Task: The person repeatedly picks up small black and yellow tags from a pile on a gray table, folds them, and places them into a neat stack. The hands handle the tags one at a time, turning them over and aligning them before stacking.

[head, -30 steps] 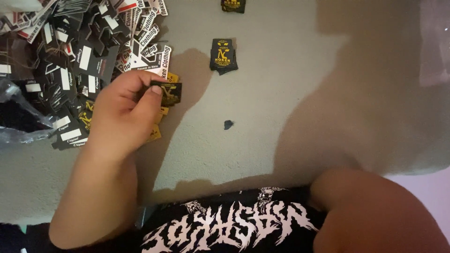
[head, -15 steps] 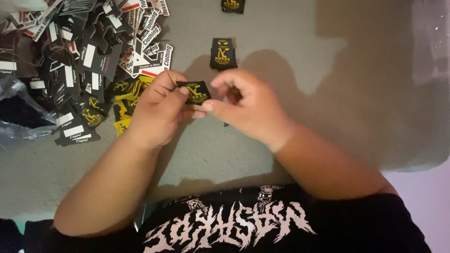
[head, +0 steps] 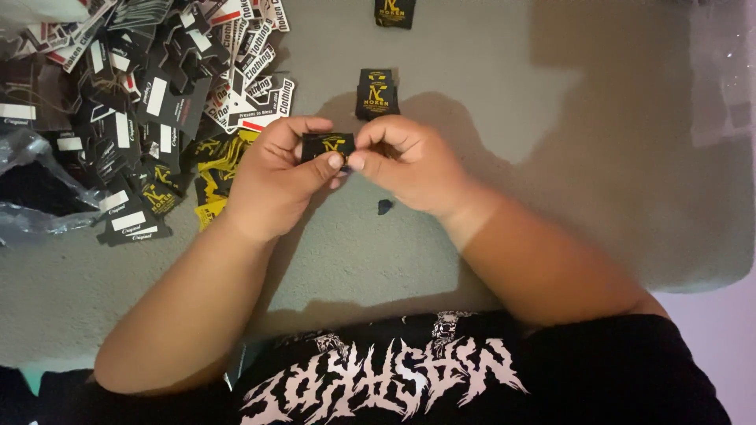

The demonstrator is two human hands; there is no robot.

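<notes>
Head view: a black tag (head: 327, 146) is pinched between left hand (head: 277, 182) and right hand (head: 409, 161) at frame centre. It could be dropped if either thumb's light hold slips.

Grey carpet (head: 551, 260), dim light (soft shadows)

A small label (head: 327, 145) sits between the left hand (head: 276, 177) and the right hand (head: 409, 161), above the mat (head: 551, 197). A big pile of tags (head: 134, 102) lies to the left. A little stack of labels (head: 377, 93) lies just behind the hands. Another label (head: 394, 12) lies farther back. A tiny scrap (head: 384, 206) lies under the right hand.
</notes>
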